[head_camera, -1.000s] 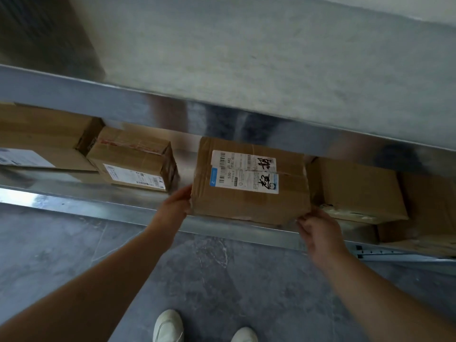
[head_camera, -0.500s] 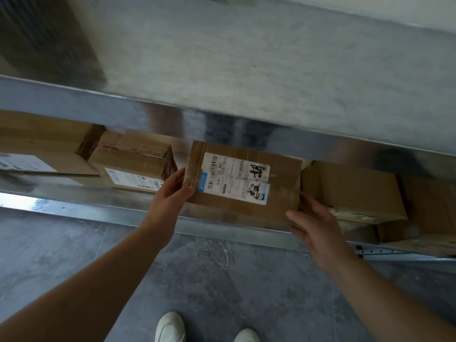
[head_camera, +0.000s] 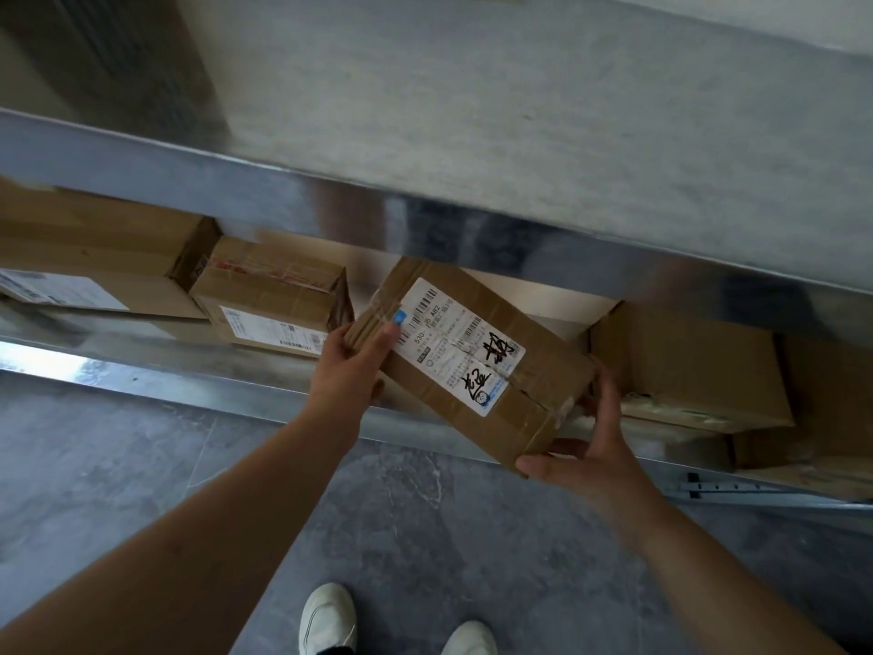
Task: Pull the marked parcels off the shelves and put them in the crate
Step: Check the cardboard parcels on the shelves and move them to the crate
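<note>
The metal shelf (head_camera: 283,385) sits behind the fingers. The marked parcel (head_camera: 472,366), tilted, hangs between both hands. It looks stiff and light; hold its ends. Left hand (head_camera: 352,366) and right hand (head_camera: 590,446) fingers curl round it.

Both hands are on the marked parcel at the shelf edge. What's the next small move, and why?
Probably draw the marked parcel straight back, clear of the shelf lip. The left hand and right hand grip opposite ends, it sits skewed and partly past the lip, and no crate is in view yet.
</note>
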The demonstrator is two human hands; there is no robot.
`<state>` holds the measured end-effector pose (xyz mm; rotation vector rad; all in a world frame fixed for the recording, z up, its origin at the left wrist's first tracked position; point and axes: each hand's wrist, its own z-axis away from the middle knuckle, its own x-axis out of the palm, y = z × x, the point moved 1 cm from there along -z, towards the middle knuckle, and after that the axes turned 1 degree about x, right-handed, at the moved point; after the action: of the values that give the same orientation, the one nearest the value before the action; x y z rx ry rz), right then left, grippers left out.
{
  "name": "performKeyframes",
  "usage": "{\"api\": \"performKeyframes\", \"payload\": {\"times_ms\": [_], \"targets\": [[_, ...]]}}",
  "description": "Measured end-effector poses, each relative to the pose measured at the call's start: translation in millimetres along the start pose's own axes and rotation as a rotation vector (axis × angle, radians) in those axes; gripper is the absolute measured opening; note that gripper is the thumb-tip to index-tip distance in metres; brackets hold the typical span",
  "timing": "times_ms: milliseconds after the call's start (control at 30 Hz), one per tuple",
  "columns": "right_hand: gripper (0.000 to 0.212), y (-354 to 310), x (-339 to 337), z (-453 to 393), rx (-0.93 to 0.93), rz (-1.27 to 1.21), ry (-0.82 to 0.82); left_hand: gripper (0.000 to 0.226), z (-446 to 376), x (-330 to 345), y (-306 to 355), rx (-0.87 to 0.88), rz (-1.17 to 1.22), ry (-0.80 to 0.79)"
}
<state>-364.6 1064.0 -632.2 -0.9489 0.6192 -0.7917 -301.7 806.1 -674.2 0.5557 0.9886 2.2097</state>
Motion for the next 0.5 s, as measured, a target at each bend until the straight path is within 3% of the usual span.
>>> {"api": "performKeyframes", "payload": {"times_ms": [100,200,300,400,500], "targets": [[0.098,-4,2,-2,0.019,0.013,0.082,0.07,14,15,-9,-0.257,-0.091,-0.072],[0.05,-4,6,-5,0.026,0.051,0.171,0.068,20,30,-22,-0.238,-0.028,-0.15],[0.04,2,16,1,0.113,0.067,0.145,0.062,21,35,-24,-0.217,0.076,-0.165],[0.065,7,18,3,0.239,0.072,0.173,0.066,23,31,-21,-0.209,0.083,-0.218],[0.044,-1,21,-10,0.282,0.088,0.162,0.083,27,25,-21,-0.24,0.018,-0.256]]}}
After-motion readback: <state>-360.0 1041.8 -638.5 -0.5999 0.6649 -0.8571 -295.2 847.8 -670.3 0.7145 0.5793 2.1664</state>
